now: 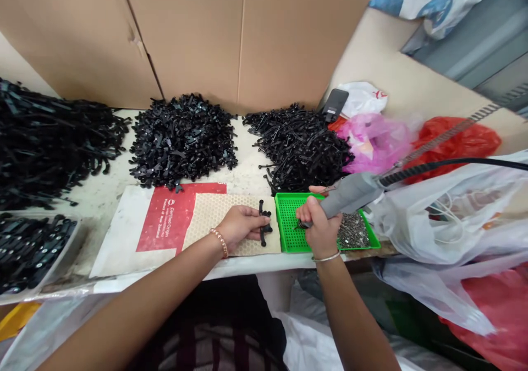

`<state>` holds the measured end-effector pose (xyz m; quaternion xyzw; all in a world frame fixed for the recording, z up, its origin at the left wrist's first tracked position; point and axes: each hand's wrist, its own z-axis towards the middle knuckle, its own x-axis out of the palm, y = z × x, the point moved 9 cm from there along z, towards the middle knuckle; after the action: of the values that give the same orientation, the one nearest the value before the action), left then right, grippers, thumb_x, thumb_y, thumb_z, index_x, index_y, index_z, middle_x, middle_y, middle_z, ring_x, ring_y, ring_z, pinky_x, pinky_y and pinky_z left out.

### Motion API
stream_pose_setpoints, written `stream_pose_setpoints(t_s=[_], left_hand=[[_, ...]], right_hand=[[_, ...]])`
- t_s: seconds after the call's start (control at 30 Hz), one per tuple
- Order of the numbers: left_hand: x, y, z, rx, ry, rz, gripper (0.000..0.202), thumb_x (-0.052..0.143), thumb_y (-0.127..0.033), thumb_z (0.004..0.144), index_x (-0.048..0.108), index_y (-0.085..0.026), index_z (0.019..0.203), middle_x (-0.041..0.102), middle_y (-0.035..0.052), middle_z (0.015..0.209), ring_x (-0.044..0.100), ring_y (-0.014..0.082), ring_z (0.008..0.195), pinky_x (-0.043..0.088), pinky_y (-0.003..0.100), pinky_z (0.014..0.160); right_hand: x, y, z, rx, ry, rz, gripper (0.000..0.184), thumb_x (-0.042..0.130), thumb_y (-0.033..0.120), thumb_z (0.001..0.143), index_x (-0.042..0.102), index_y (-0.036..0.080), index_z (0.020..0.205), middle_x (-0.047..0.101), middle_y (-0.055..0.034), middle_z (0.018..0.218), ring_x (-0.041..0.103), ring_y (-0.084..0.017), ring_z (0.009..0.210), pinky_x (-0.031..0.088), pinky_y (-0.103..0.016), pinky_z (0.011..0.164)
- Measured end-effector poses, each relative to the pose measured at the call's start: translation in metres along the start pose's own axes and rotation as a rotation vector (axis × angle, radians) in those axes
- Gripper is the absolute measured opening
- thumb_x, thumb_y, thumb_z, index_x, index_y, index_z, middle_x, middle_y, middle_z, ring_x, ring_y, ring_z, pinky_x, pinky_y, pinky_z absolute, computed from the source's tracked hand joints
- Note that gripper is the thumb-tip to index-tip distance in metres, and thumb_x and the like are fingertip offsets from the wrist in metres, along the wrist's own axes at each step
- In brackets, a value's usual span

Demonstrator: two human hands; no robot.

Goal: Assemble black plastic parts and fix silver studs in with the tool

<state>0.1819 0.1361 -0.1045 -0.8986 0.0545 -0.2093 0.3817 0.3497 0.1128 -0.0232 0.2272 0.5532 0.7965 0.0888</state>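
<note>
My left hand (243, 227) has its fingers closed on small black plastic parts (263, 233), a long thin one and a shorter one, over a beige honeycomb-textured pad (214, 208). In my right hand (319, 225) is a grey electric screwdriver (350, 192), gripped near its front end. Its tip points down and left over the perforated, bare side of a green tray (289, 244). A heap of small metal screws (353, 230) fills the tray's right part.
Heaps of black plastic parts (183, 140) line the back of the table, with thin strips (303, 145) further right. At left stands a bin of black parts (33, 252). Plastic bags (437, 222) crowd the right. A black cable (454, 164) runs from the screwdriver. Cardboard (198, 41) stands behind.
</note>
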Motion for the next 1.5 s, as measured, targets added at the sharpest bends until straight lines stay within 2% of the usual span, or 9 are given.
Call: stream_pose_setpoints(t_s=[0.5, 0.73, 0.9, 1.0, 1.1, 1.27, 1.5], left_hand=[[0.001, -0.002, -0.005, -0.022, -0.009, 0.016, 0.02, 0.083, -0.013, 0.062, 0.063, -0.008, 0.064, 0.066, 0.0053, 0.064, 0.061, 0.0105, 0.053, 0.054, 0.02, 0.05], [0.001, 0.0, -0.002, -0.027, 0.014, 0.016, 0.02, 0.083, -0.014, 0.061, 0.065, -0.008, 0.064, 0.067, 0.0055, 0.064, 0.061, 0.0107, 0.053, 0.053, 0.02, 0.051], [0.002, 0.0, -0.001, -0.03, 0.029, 0.035, 0.018, 0.083, -0.013, 0.062, 0.066, -0.007, 0.066, 0.068, 0.0073, 0.068, 0.062, 0.0112, 0.055, 0.055, 0.021, 0.052], [0.003, -0.001, 0.0, -0.022, 0.033, 0.034, 0.016, 0.081, -0.012, 0.063, 0.066, -0.007, 0.067, 0.068, 0.0071, 0.067, 0.062, 0.0109, 0.054, 0.055, 0.021, 0.053], [0.004, -0.001, 0.001, -0.012, 0.041, 0.024, 0.017, 0.082, -0.012, 0.063, 0.065, -0.007, 0.066, 0.068, 0.007, 0.066, 0.062, 0.0109, 0.053, 0.055, 0.021, 0.052], [0.004, -0.001, 0.001, 0.004, 0.051, 0.022, 0.018, 0.082, -0.012, 0.063, 0.064, -0.007, 0.064, 0.067, 0.0071, 0.065, 0.062, 0.0113, 0.052, 0.054, 0.021, 0.05], [0.004, -0.003, 0.003, 0.023, 0.056, 0.033, 0.024, 0.085, -0.018, 0.059, 0.064, -0.008, 0.062, 0.066, 0.0055, 0.064, 0.06, 0.0105, 0.052, 0.054, 0.02, 0.05]], right_hand=[[0.0, -0.007, 0.001, 0.014, 0.012, -0.047, 0.027, 0.069, 0.032, 0.082, 0.055, 0.022, 0.103, 0.041, 0.0096, 0.049, 0.04, -0.011, 0.041, 0.042, -0.024, 0.046], [-0.002, -0.01, -0.001, 0.015, 0.028, -0.069, 0.024, 0.069, 0.033, 0.081, 0.053, 0.022, 0.094, 0.041, 0.0097, 0.048, 0.04, -0.011, 0.04, 0.04, -0.024, 0.046], [-0.002, 0.009, 0.004, -0.024, -0.041, -0.006, 0.029, 0.069, 0.031, 0.08, 0.055, 0.02, 0.103, 0.041, 0.0095, 0.048, 0.038, -0.01, 0.041, 0.04, -0.024, 0.048], [0.008, 0.029, 0.01, -0.066, -0.099, 0.1, 0.034, 0.069, 0.033, 0.077, 0.055, 0.022, 0.106, 0.035, 0.0114, 0.046, 0.032, -0.009, 0.039, 0.038, -0.022, 0.046], [0.03, 0.035, 0.016, -0.053, -0.076, 0.172, 0.033, 0.069, 0.037, 0.075, 0.054, 0.024, 0.101, 0.032, 0.012, 0.045, 0.031, -0.009, 0.039, 0.037, -0.021, 0.046], [0.061, 0.018, 0.021, 0.013, -0.011, 0.218, 0.029, 0.069, 0.037, 0.075, 0.053, 0.023, 0.095, 0.032, 0.0121, 0.046, 0.03, -0.008, 0.039, 0.036, -0.02, 0.045], [0.066, 0.005, 0.023, 0.061, -0.005, 0.185, 0.032, 0.068, 0.039, 0.073, 0.051, 0.023, 0.095, 0.031, 0.0126, 0.045, 0.03, -0.007, 0.038, 0.035, -0.02, 0.045]])
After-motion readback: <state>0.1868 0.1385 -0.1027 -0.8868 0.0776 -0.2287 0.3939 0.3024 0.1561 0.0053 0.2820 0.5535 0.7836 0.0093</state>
